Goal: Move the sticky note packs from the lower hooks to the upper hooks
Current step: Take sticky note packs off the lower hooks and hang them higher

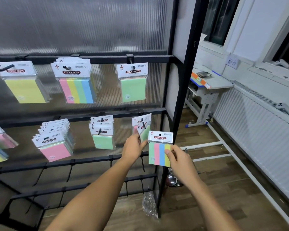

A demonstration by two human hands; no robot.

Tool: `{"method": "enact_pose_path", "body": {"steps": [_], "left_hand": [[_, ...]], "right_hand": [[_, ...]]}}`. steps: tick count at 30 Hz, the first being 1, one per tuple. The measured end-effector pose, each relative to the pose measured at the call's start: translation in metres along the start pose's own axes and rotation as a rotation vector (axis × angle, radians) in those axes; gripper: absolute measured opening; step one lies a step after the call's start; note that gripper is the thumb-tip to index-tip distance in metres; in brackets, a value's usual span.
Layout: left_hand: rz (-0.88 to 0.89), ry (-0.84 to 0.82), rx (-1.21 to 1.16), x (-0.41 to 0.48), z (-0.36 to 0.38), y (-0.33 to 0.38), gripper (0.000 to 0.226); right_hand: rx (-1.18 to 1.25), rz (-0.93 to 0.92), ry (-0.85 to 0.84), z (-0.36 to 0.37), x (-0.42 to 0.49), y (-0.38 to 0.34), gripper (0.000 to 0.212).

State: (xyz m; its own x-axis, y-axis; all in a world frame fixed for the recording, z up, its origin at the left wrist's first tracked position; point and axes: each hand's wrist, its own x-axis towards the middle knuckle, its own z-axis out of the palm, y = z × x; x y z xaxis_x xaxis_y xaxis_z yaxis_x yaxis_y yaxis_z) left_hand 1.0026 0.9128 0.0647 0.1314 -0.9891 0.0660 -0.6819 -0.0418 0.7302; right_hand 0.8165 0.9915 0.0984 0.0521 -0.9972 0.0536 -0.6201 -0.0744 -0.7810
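Note:
My right hand (pixel 177 157) pinches a four-colour striped sticky note pack (pixel 158 150) by its right edge, off any hook, just right of the lower row. My left hand (pixel 133 145) grips the green pack (pixel 144 135) hanging on the lower right hook (pixel 143 125). More packs hang on the lower row: a green stack (pixel 103 139) and a pink stack (pixel 54 147). The upper row holds a yellow pack (pixel 24 90), a striped stack (pixel 77 90) and a green pack (pixel 133 90) on the upper right hook (pixel 133 67).
The black rack frame post (pixel 182 90) stands just right of my hands. Bare hooks (pixel 143 162) stick out from lower bars. A crumpled plastic wrapper (pixel 149 205) lies on the wooden floor. A small desk (pixel 208 82) and a radiator (pixel 257 130) are at the right.

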Motion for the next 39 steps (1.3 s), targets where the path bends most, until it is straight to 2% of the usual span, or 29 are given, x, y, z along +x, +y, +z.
{"method": "enact_pose_path", "body": {"steps": [3, 9, 16, 20, 25, 30, 35, 39], "left_hand": [[0.000, 0.013, 0.008, -0.003, -0.001, 0.000, 0.016], [0.027, -0.008, -0.006, -0.020, -0.010, -0.009, 0.019], [0.067, -0.038, -0.071, -0.049, -0.041, -0.006, 0.016], [0.042, -0.044, -0.100, -0.062, -0.061, -0.009, 0.004], [0.023, 0.065, -0.156, -0.075, -0.097, -0.022, 0.021], [0.055, 0.135, -0.207, -0.082, -0.144, -0.032, 0.018], [0.079, 0.140, -0.203, -0.092, -0.196, -0.042, 0.024], [0.093, 0.151, -0.259, -0.099, -0.232, -0.055, 0.019]], "right_hand": [[0.002, -0.014, -0.005, -0.002, -0.003, -0.001, 0.027], [0.065, -0.029, 0.000, -0.003, -0.010, -0.005, 0.030], [0.080, -0.072, -0.024, 0.003, -0.007, -0.022, 0.024], [0.101, -0.120, -0.037, 0.008, -0.006, -0.039, 0.024], [0.123, -0.187, -0.024, 0.018, -0.005, -0.068, 0.027], [0.140, -0.237, 0.012, 0.026, -0.006, -0.107, 0.030], [0.132, -0.267, 0.060, 0.044, -0.011, -0.153, 0.032], [0.125, -0.280, 0.088, 0.063, -0.016, -0.190, 0.032]]}}
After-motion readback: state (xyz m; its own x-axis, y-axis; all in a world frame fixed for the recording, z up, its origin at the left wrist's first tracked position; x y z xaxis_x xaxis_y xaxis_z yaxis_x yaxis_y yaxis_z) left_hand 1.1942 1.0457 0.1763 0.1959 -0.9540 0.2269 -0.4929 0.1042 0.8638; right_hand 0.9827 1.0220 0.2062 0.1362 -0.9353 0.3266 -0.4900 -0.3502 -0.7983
